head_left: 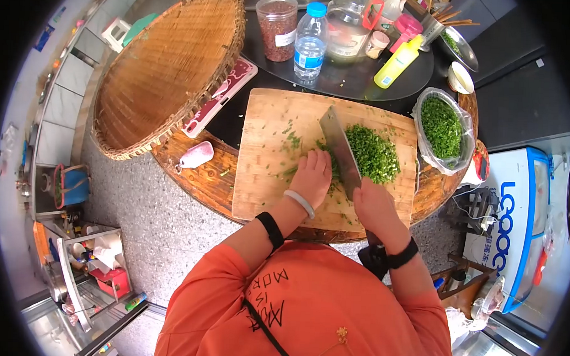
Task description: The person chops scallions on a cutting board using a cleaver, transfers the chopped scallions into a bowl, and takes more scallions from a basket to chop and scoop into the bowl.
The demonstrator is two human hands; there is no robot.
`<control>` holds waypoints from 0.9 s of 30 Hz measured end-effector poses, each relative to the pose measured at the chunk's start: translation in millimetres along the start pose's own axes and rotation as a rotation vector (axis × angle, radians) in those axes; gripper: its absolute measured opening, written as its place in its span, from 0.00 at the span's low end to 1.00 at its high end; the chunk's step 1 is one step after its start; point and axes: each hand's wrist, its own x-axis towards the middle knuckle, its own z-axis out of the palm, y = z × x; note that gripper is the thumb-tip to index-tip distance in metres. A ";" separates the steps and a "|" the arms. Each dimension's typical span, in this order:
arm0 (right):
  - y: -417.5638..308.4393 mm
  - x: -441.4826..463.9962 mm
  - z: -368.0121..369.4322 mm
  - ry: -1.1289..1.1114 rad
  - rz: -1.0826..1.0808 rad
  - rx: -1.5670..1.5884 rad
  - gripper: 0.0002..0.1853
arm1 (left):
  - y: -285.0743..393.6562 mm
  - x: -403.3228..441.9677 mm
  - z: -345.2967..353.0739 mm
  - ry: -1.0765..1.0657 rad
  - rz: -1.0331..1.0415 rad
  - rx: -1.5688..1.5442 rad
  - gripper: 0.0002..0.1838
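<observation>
Right hand (367, 203) closed around a cleaver (340, 148), standing on edge on a wooden cutting board (266, 183). Left hand (313, 173), fingers bent, presses greens (289, 172) on the board, left of the blade. Chopped greens (374, 153) lie heaped on the blade's right; a lined bowl (469, 137) of more sits just beside the board.
</observation>
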 end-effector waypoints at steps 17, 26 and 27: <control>3.2 9.2 0.2 0.042 0.000 0.123 0.10 | -1.6 1.1 -0.5 0.028 -0.037 -0.102 0.28; 2.7 -24.6 -29.7 0.070 -0.004 0.112 0.11 | 1.5 11.8 -14.6 0.147 -0.282 -0.474 0.14; 0.6 -27.8 -31.1 0.027 0.013 0.103 0.10 | 1.2 14.2 -8.8 0.140 -0.304 -0.437 0.10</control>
